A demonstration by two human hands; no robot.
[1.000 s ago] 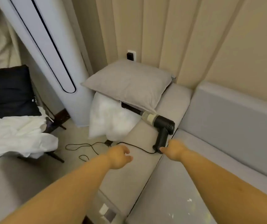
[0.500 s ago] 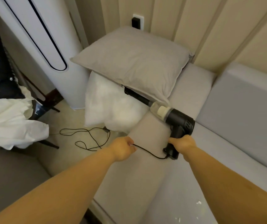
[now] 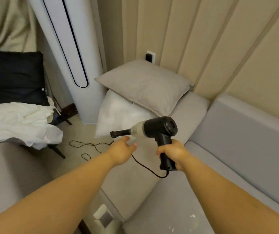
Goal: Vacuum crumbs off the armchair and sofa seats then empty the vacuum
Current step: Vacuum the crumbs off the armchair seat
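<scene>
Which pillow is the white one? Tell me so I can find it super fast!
Look at the tall white tower fan standing in the corner. Right beside its base, at the end of the beige sofa arm, two pillows are stacked. The white pillow is the bottom one, lying under the grey pillow and hanging toward the floor; it is bare and paler than the grey one.

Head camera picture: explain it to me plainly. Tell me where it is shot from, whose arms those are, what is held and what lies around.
No machine here: a person wears one camera on the head, looking down at their own arms. The right hand grips the handle of a black handheld vacuum, lifted off the sofa, nozzle pointing left. The left hand reaches toward the nozzle, fingers relaxed, holding nothing. A black cord trails from the handle to the floor. A grey cushion lies on a white pillow. White crumbs dot the seat.
</scene>
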